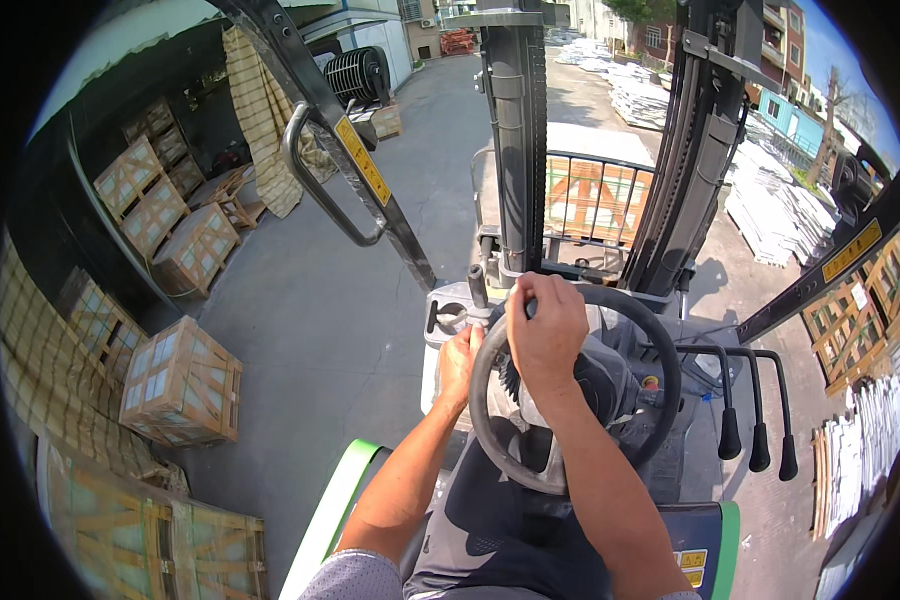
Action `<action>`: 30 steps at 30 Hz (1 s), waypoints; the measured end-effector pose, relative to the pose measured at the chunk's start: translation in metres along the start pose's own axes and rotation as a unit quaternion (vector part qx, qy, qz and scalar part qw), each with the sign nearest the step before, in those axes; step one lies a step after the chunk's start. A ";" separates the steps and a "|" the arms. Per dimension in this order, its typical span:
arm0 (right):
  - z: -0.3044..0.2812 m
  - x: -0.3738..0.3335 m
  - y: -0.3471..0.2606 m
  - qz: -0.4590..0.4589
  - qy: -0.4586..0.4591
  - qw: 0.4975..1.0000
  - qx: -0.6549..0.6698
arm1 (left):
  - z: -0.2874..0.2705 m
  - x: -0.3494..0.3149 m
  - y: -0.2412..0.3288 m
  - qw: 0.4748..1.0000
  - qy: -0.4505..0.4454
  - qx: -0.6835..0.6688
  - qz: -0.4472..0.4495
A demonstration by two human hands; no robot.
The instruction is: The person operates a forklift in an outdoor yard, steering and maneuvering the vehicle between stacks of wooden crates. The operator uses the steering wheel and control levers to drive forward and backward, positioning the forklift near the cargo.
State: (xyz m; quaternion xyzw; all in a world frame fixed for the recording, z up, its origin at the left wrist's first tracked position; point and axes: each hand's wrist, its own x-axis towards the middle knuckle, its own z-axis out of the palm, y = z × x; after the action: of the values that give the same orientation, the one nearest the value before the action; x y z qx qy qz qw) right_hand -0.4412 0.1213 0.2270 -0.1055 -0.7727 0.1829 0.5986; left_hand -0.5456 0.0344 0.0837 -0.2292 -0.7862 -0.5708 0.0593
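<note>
I am seated at a forklift's steering wheel (666,400). My right hand (548,335) is closed above the wheel's upper left rim, fingers curled inward; what they hold, if anything, is hidden. Just left of the wheel my left hand (460,362) is closed too, its fingertips near the base of an upright black-handled lever (477,287). Whatever lies between those fingertips is too small to make out. The lever stands beside a pale console (448,318) with a round recess.
Ahead rises the mast (510,150), with a wood-framed crate (595,195) beyond its bars. Three black control levers (759,448) stand right of the wheel. Wooden crates (185,382) line the left side; stacked white slabs (775,205) lie at the right. A grab handle (305,175) curves from the left post.
</note>
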 end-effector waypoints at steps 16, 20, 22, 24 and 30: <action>0.010 0.050 0.078 0.048 0.034 0.998 -0.006 | 0.016 0.063 -0.028 0.995 -0.012 -0.084 -0.057; 0.079 -0.027 0.007 -0.069 -0.103 0.991 0.056 | 0.028 0.082 -0.033 0.998 0.010 -0.056 0.002; 0.028 -0.090 0.001 -0.057 -0.227 0.969 0.078 | 0.028 0.081 -0.032 0.996 -0.005 -0.052 -0.067; -0.043 -0.115 0.026 -0.048 -0.239 0.968 0.060 | 0.036 0.076 -0.016 0.995 0.004 -0.062 -0.073; -0.100 -0.042 0.132 0.151 -0.053 0.987 -0.031 | 0.043 0.094 -0.006 0.995 0.003 -0.044 -0.086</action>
State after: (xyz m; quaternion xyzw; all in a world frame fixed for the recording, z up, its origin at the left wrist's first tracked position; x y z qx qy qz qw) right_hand -0.3412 0.2409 0.1580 -0.2298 -0.7837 0.2529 0.5187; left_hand -0.6243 0.0998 0.0972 -0.1609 -0.7767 -0.6089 0.0022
